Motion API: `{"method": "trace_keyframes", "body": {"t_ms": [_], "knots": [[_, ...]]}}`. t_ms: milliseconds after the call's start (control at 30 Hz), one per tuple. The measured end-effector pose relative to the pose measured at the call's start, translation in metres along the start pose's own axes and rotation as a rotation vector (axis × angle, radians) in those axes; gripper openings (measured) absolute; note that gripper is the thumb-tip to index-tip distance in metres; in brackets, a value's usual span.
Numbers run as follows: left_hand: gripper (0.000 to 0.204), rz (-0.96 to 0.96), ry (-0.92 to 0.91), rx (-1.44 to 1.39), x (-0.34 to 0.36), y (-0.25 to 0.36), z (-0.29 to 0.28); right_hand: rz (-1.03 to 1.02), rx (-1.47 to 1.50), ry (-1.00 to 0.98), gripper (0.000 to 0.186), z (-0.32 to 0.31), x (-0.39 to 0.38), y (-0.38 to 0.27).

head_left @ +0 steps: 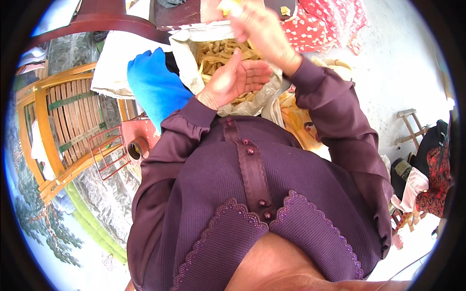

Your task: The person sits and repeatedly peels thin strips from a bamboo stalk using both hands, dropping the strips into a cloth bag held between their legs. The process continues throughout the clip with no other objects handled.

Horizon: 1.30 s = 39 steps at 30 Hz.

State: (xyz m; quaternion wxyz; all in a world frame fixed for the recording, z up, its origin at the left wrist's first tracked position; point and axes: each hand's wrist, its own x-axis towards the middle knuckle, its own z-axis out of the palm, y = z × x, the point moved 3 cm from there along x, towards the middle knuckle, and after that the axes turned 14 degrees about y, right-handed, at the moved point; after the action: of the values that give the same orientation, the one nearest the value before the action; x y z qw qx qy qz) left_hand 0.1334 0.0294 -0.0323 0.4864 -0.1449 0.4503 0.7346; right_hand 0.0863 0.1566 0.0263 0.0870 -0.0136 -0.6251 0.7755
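My left hand (236, 81) is held palm up with its fingers stretched out and nothing in it. It hovers over the near side of a whitish woven sack (183, 51) full of tan-yellow strips (224, 52). Farther out and to the right, my right hand (262, 31) reaches over the dark and pink surface beyond the sack. Motion smears its fingers. A pale yellow piece (228, 7) shows at its fingertips, but I cannot tell whether they grip it. Another small yellow piece (285, 10) lies on the dark surface to the right.
Blue cloth (155, 82) lies left of the sack. A red cloth with white pattern (320, 24) is at the far right. On the left stand a slatted wooden chair (77, 109) and a red metal frame (106, 151); a small wooden stool (411, 127) stands to the right.
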Motion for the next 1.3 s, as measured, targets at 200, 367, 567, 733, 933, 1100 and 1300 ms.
{"method": "trace_keyframes", "body": {"t_ms": [200, 367, 567, 733, 933, 1100, 1300], "knots": [[0.04, 0.416, 0.02, -0.306, -0.02, 0.028, -0.008, -0.879, -0.421, -0.236, 0.015, 0.031, -0.043, -0.005], [0.031, 0.491, 0.182, -0.265, -0.023, 0.049, -0.008, -0.649, -0.175, -0.151, 0.015, 0.027, -0.037, -0.006], [0.028, 0.368, 0.316, -0.132, -0.012, 0.049, -0.007, -0.227, -0.066, 0.091, 0.013, 0.013, -0.022, 0.001], [0.019, 0.502, 0.422, 0.53, -0.018, 0.058, 0.008, -0.294, -0.151, 0.093, 0.022, 0.012, -0.018, 0.003], [0.026, 1.578, 0.79, 1.271, -0.051, 0.087, 0.028, 0.289, 0.265, 0.027, 0.02, 0.014, -0.009, 0.013], [0.03, 1.791, 0.587, 1.157, -0.05, 0.094, 0.027, 0.764, 0.815, -0.495, 0.019, 0.022, -0.017, 0.01], [0.009, 1.276, 0.594, 0.771, -0.045, 0.096, 0.019, -0.112, -0.113, -0.258, 0.032, 0.011, -0.002, -0.01]]}}
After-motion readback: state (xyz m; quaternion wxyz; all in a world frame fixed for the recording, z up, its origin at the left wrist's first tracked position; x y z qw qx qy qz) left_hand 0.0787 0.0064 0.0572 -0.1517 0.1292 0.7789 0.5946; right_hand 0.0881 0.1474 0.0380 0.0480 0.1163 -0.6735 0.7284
